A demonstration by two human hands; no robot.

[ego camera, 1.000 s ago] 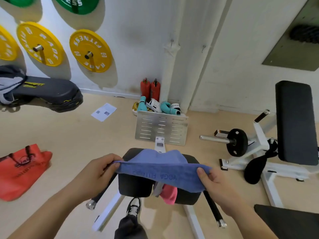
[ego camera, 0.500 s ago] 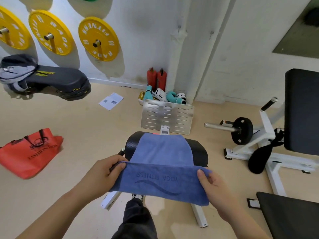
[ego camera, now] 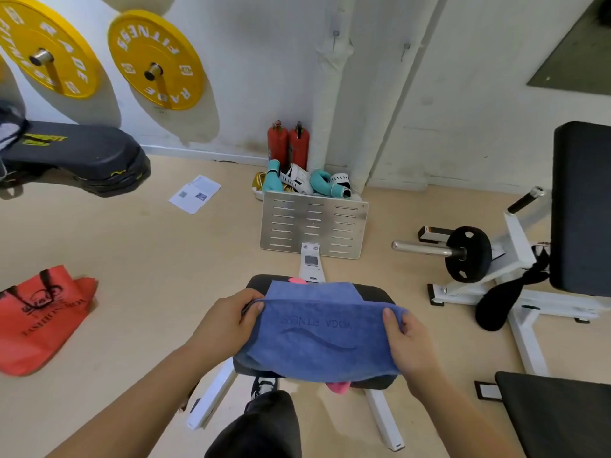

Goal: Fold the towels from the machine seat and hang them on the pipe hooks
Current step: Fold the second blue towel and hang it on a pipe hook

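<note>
Blue towel (ego camera: 317, 338) lies across the black machine seat (ego camera: 377, 294), lower centre of frame, its lettering upside down to me. Left hand (ego camera: 228, 320) pinches the left end of the raised crease, fingers and thumb closed over the cloth. Right hand (ego camera: 408, 345) pinches the right end, thumb on top, its other fingers hidden beneath. Neither hand is slack.

Change over the last second: the towel was a narrow band stretched in the air between the hands, with the seat mostly uncovered. Half a second ago the near flap hung off the seat front toward me. Now that flap spreads over the pad and covers most of it, with a second layer showing beyond the crease. Both hands sit lower, close to the pad.

My reading: the first fold is being laid down, using the seat as a work surface. The towel is doubled but not yet compact, so another fold is likely needed.

Pink towel (ego camera: 337, 387) pokes out under the blue one's near edge, and a sliver shows at the seat's far edge. It is not folded yet.

Pipe hooks (ego camera: 335, 34) sit upper centre by the white pipe (ego camera: 330, 104), both bare and well apart from the hands. Nothing is hung.
</note>
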